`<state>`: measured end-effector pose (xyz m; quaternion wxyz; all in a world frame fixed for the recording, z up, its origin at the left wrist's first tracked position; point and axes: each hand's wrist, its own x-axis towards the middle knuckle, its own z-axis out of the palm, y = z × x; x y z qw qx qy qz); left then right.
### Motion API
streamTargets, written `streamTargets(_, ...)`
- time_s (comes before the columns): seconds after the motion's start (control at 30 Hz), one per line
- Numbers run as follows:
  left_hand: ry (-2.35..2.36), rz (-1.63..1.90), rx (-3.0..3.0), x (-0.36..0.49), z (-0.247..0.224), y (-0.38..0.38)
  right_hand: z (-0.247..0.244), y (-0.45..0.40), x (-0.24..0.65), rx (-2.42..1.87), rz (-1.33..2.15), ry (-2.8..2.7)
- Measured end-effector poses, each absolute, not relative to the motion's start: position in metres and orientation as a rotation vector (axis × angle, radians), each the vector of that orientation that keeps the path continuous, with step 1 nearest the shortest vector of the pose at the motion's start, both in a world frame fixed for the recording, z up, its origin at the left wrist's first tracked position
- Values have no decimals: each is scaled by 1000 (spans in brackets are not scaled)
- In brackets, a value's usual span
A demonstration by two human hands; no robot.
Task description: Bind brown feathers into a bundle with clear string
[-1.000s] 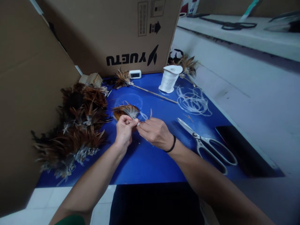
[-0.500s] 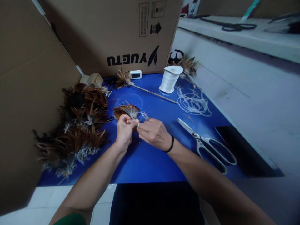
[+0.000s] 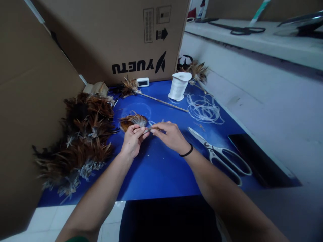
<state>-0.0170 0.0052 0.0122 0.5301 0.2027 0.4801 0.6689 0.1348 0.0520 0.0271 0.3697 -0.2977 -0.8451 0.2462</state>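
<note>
My left hand (image 3: 133,138) is closed in a pinch at the middle of the table, on the quill end of a small feather (image 3: 148,129). My right hand (image 3: 171,135), with a black band at the wrist, pinches the same feather from the other side, thumb and forefinger together. The fingers partly hide it. Just beyond my left hand lies a bunch of brown and grey feathers (image 3: 133,120) on the blue table. A thin strip of white ribbon (image 3: 151,123) shows beside that bunch, close to my right fingers.
Tied feather bundles (image 3: 88,134) heap at the left. A feather-tipped stick (image 3: 164,102), a white ribbon spool (image 3: 179,86) and loose ribbon (image 3: 205,109) lie farther back. Large scissors (image 3: 219,154) and a dark flat phone-like slab (image 3: 262,161) sit right. A cardboard box (image 3: 113,37) walls the back.
My hands have drawn slightly apart, and a small feather now shows between them. The right fingers have straightened. The whole view has shifted a little.
</note>
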Motion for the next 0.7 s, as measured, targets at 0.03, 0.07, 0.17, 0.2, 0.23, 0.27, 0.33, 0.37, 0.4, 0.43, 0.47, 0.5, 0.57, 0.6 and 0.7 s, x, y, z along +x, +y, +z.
streamTargets(0.03,1164,1572,522,-18,11,5,28,53,135,-795,683,-2136)
streamTargets(0.07,1198,1566,582,-19,11,5,28,53,136,-822,732,-2107)
streamTargets(0.17,1425,1658,961,-23,9,5,30,55,139,-862,830,-2052)
streamTargets(0.2,1522,1683,1162,-25,9,4,30,56,140,-870,839,-2045)
streamTargets(0.23,1607,1671,1384,-26,9,4,31,57,141,-877,840,-2042)
streamTargets(0.27,1666,1638,1589,-27,10,3,31,58,141,-884,837,-2042)
streamTargets(0.33,1704,1541,1902,-28,11,1,33,57,143,-883,836,-2058)
streamTargets(0.37,1695,1504,2000,-27,11,0,33,57,143,-879,836,-2070)
streamTargets(0.4,1679,1479,2064,-27,11,0,34,56,143,-873,837,-2085)
streamTargets(0.43,1663,1467,2098,-26,11,0,34,56,143,-869,841,-2100)
streamTargets(0.47,1650,1463,2103,-26,11,0,33,56,142,-863,852,-2108)
streamTargets(0.5,1642,1467,2078,-25,10,0,33,56,142,-856,866,-2102)
streamTargets(0.57,1631,1485,1938,-25,9,2,33,57,141,-842,873,-2058)
streamTargets(0.6,1619,1508,1815,-25,8,3,33,58,141,-848,845,-2031)
streamTargets(0.7,1512,1578,1287,-26,6,7,40,58,149,-942,614,-2000)
